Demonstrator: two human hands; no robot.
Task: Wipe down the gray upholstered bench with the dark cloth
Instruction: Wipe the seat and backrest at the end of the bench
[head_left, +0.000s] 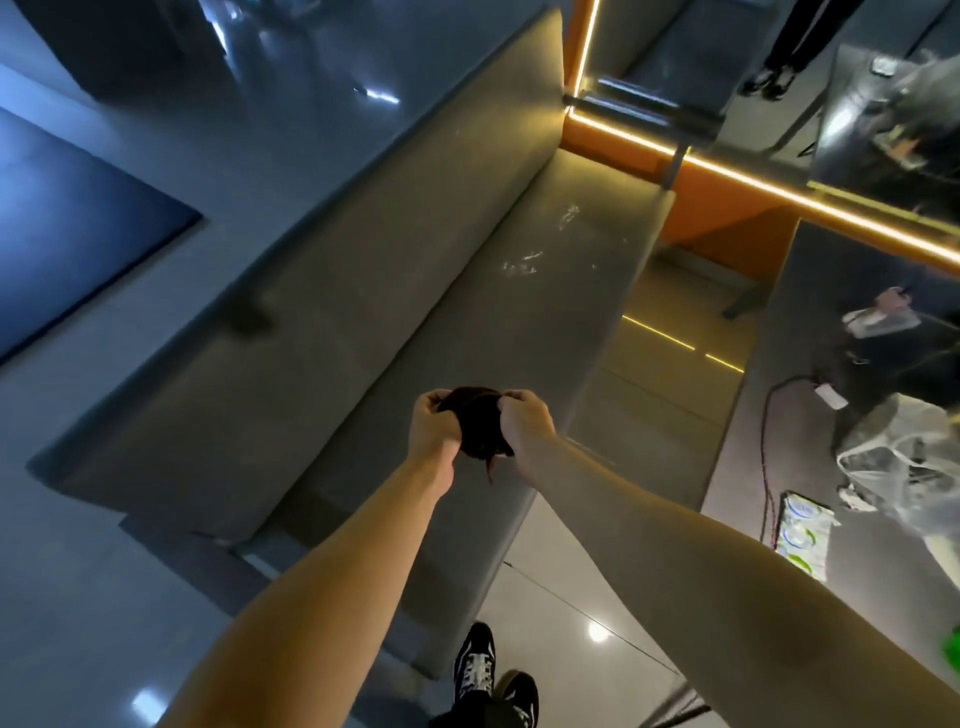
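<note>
The gray upholstered bench (467, 322) runs from bottom centre up to the top right, with a tall backrest (332, 270) along its left side. Whitish smears (524, 260) mark the far part of the seat. A bunched dark cloth (475, 421) hangs in the air above the seat's near half. My left hand (434, 423) grips its left side and my right hand (524, 421) grips its right side, fingers curled into the fabric. A small corner of cloth dangles below my hands.
Glossy tiled floor (597, 597) lies to the right of the bench, my black-and-white shoes (475, 665) at its near end. An orange wall with lit strips (727, 171) closes the far end. Bags, a red cable (769, 467) and a packet (802, 535) lie at the right.
</note>
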